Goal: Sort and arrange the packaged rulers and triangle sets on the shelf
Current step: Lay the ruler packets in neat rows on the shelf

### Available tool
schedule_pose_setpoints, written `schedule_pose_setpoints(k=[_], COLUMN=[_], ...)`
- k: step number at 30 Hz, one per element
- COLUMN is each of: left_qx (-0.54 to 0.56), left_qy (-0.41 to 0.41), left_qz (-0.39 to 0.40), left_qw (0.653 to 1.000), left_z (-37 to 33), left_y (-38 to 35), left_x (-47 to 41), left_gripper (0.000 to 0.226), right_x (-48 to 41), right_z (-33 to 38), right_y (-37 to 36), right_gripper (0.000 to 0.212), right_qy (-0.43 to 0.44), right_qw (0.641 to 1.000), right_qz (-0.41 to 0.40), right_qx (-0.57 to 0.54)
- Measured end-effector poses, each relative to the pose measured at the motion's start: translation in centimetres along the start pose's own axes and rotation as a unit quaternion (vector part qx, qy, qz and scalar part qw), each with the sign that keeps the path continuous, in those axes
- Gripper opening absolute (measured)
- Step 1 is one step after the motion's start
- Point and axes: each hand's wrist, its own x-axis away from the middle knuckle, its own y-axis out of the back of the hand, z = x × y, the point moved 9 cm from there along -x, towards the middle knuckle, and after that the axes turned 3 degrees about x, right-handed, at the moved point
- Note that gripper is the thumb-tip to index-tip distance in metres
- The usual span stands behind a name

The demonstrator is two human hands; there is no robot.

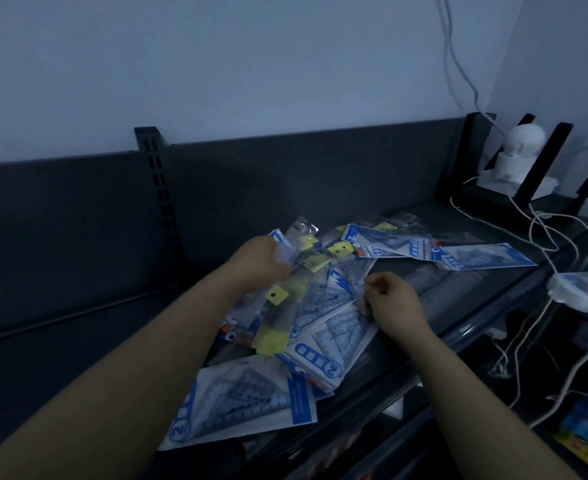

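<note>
The packaged rulers (278, 296) are clear sleeves with yellow tags; six tags are visible. The triangle sets (247, 400) carry blue-and-white cards; at least five lie in a loose pile on the dark shelf (78, 341). The left hand (265, 261) grips several ruler sleeves. The right hand (393, 303) is curled at a set's edge; whether it grips cannot be determined.

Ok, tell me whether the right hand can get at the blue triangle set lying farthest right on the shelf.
Probably yes: the right hand is near, that triangle set lies on top, uncovered, nothing between them.
</note>
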Motion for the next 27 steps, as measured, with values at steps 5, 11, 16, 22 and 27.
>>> schedule_pose_setpoints(k=[5, 11, 16, 22, 27], left_qx=[-0.103, -0.135, -0.074, -0.137, -0.086], left_qy=[0.007, 0.015, 0.031, 0.056, 0.063], left_qz=[0.040, 0.070, 0.061, 0.127, 0.080], left_qw=[0.994, 0.988, 0.995, 0.981, 0.991], left_z=[0.5, 0.2, 1.2, 4.0, 4.5], left_y=[-4.5, -3.5, -0.1, -2.6, -2.2], left_x=[-2.4, -3.3, -0.9, 2.7, 3.2], left_gripper=[0.035, 0.028, 0.021, 0.029, 0.040], right_x=[-0.1, -0.2, -0.1, 0.0, 0.2], right_z=[-0.3, 0.1, 2.0, 3.2, 3.4], right_y=[-0.1, -0.2, -0.3, -3.4, -4.1], right_gripper=[0.010, 0.008, 0.017, 0.027, 0.032], right_qy=[-0.006, -0.003, 0.012, -0.022, -0.044], right_qw=[1.000, 1.000, 1.000, 0.996, 0.993], right_qz=[0.004, 0.006, 0.015, 0.090, 0.104], right_qx=[-0.006, 0.006, 0.021, 0.021, 0.019])
